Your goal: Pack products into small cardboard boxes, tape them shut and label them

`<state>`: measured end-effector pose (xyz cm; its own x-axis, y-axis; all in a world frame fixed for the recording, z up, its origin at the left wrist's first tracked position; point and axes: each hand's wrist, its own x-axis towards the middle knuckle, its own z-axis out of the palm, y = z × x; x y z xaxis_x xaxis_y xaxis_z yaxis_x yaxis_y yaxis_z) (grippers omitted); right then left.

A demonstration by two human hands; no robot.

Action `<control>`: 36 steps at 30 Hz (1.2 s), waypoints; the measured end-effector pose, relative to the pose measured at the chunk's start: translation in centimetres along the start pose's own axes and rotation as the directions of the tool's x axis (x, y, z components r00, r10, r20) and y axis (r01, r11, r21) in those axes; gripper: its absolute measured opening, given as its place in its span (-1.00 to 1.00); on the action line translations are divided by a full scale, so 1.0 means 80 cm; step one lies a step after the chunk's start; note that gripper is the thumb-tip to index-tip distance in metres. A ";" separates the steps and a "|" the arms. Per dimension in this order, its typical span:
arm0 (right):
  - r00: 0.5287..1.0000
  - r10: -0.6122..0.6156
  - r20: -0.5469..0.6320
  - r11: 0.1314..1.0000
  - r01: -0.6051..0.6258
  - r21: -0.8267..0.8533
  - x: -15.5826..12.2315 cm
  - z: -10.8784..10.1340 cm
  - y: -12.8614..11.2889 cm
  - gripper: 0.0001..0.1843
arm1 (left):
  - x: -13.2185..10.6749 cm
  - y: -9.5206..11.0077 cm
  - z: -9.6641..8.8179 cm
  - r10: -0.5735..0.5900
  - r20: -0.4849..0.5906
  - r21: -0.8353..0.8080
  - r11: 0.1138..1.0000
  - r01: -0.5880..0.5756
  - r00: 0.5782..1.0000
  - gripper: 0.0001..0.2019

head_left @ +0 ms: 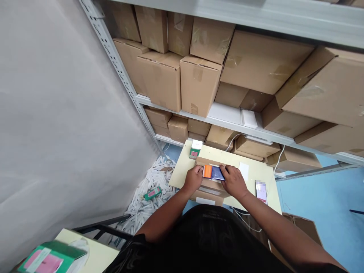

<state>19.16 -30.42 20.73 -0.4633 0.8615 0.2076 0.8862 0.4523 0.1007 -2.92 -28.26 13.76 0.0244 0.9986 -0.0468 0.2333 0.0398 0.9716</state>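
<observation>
Over an open cardboard box (211, 184) on the pale table, I hold a flat blue packet with an orange end (217, 173). My left hand (193, 179) pinches its orange end between thumb and fingers. At the blue end, my right hand (234, 179) grips with the thumb on top. Its kind and contents cannot be made out. Just behind my left hand stands a small green and white box (195, 149). White paper (243, 170) lies beyond my right hand.
A phone (261, 191) lies at the table's (269, 176) right. Metal shelving (222, 120) with several cardboard boxes (200, 84) rises behind. White strips (139, 212) and a green box (152, 193) cover the floor at left. Another green box (54, 258) sits at the lower left.
</observation>
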 end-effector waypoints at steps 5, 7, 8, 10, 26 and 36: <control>0.998 0.037 0.059 0.998 -0.040 0.048 0.017 0.018 -0.006 -0.36 | 0.012 -0.008 -0.016 0.081 -0.023 0.155 0.985 -0.077 0.996 -0.78; 0.997 0.040 0.071 0.997 -0.044 0.062 0.018 0.022 -0.009 -0.35 | 0.013 -0.017 -0.015 0.078 -0.020 0.142 0.987 -0.074 0.997 -0.77; 0.996 0.041 0.074 0.997 -0.046 0.069 0.017 0.023 -0.011 -0.35 | 0.013 -0.021 -0.015 0.084 -0.016 0.131 0.988 -0.081 0.996 -0.76; 0.996 0.043 0.074 0.996 -0.049 0.078 0.014 0.025 -0.015 -0.34 | 0.010 -0.029 -0.015 0.113 -0.010 0.129 0.985 -0.110 0.994 -0.76; 0.999 0.042 0.035 0.994 -0.045 0.104 0.001 0.015 -0.034 -0.30 | 0.008 -0.053 -0.024 0.416 0.139 0.421 0.796 -0.434 0.899 -0.74; 0.996 0.049 0.070 0.999 -0.050 0.021 0.017 0.014 -0.038 -0.30 | 0.016 -0.052 -0.027 0.267 0.010 0.351 0.901 -0.253 0.964 -0.81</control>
<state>15.86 -30.37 19.60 -0.4189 0.8965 0.1439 0.9080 0.4132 0.0692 -5.95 -27.04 10.16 0.0954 0.9726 0.2122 0.5456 -0.2294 0.8061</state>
